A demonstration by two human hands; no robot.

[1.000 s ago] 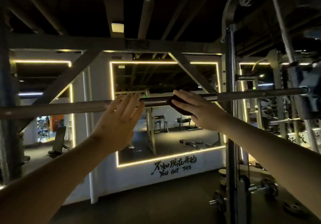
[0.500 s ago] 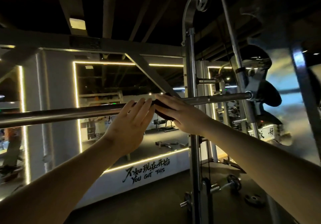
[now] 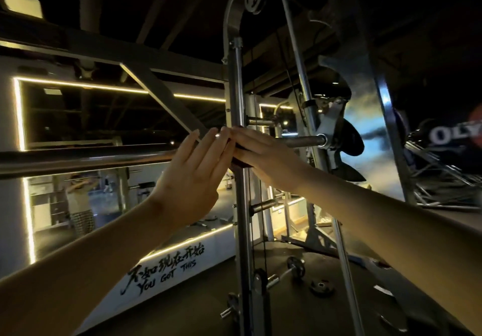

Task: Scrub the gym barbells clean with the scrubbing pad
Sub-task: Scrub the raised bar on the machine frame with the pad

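Mirror (image 3: 104, 122) | left hand (image 3: 187, 179), right hand (image 3: 263, 153), scrubbing pad (image 3: 238, 162) slid right along barbell (image 3: 78, 161)

Left of the left hand (image 3: 194, 176), the long grey steel barbell shaft (image 3: 86, 159) lies bare, with open room above and under it. Right of the right hand (image 3: 263, 153), which grips the dark scrubbing pad (image 3: 238, 163), only a short bare stretch reaches the chrome collar (image 3: 322, 140) and the black weight plate (image 3: 352, 137). The upright chrome rack post (image 3: 238, 95) crosses just behind both hands.
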